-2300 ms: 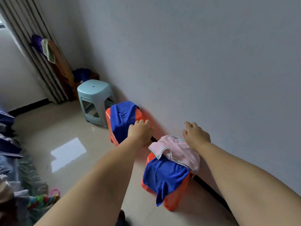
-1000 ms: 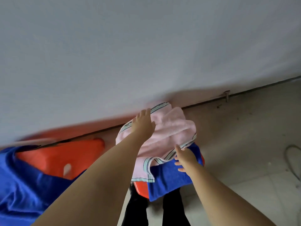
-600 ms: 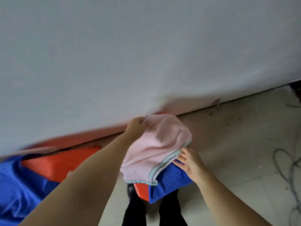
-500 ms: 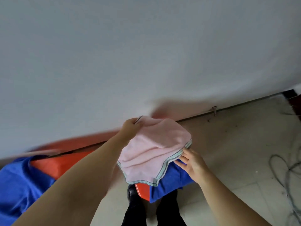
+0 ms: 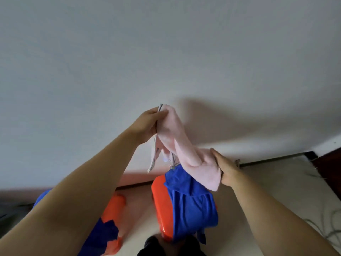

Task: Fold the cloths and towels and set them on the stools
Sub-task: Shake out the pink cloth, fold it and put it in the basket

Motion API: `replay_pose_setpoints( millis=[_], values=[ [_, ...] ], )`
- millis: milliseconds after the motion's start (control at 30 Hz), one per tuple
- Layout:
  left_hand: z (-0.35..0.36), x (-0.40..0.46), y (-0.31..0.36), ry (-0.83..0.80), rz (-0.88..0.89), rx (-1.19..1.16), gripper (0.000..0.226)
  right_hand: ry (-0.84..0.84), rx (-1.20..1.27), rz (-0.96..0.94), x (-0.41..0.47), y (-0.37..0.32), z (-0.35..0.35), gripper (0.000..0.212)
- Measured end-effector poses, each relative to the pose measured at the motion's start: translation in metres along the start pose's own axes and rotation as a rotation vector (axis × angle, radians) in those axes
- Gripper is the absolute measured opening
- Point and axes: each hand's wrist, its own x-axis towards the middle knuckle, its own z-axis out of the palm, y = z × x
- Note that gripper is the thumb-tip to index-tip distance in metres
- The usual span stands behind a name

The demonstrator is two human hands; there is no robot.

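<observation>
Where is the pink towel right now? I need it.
Head view, centre: the pink towel hangs between left hand and right hand, above the blue cloth on the orange stool.

We saw soft, even light, a big gray shadow on the wall [image 5: 212, 115], and bent, blurry edges.

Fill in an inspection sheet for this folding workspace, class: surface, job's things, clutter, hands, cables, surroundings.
Surface: pale tiled floor.
Job's things: pink towel lifted between both hands; blue cloth draped over orange stool; second orange stool with another blue cloth.
Clutter: nothing seen.
Hands: left hand grips the towel's upper end; right hand grips its lower end.
Cables: grey cables on the floor, right.
Surroundings: plain white wall; dark baseboard.
</observation>
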Motion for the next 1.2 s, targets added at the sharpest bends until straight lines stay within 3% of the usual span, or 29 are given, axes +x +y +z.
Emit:
replay_pose_setpoints(
  millis=[67, 200, 267, 367, 700, 900, 1100, 1200],
  values=[
    [-0.006, -0.011, 0.017, 0.067, 0.029, -0.017, 0.024, 0.061, -0.052, -0.126, -0.009, -0.022, 0.005, 0.039],
    [-0.026, -0.028, 0.031, 0.294, -0.03, -0.188, 0.02, 0.049, 0.236, -0.254, -0.021, -0.059, -0.007, 0.027],
    [-0.033, -0.034, 0.035, 0.278, -0.069, -0.261, 0.016, 0.01, 0.229, -0.335, -0.033, -0.081, -0.008, 0.015],
    [-0.039, -0.04, 0.041, 0.294, -0.111, -0.313, 0.013, 0.027, 0.218, -0.394, -0.047, -0.114, -0.008, 0.016],
    [-0.046, -0.045, 0.062, 0.437, -0.124, -0.302, 0.008, -0.015, 0.16, -0.3, -0.072, -0.147, -0.016, 0.022],
    [-0.046, -0.045, 0.07, 0.447, -0.14, -0.19, 0.009, -0.011, -0.139, -0.122, -0.067, -0.136, -0.012, 0.022],
    [-0.063, -0.045, 0.067, 0.604, -0.065, 0.051, 0.013, 0.058, 0.019, -0.264, -0.062, -0.15, -0.017, 0.02],
    [-0.07, -0.045, 0.062, 0.642, -0.038, 0.25, 0.023, 0.108, -0.046, -0.321, -0.06, -0.158, -0.017, 0.019]
  ],
)
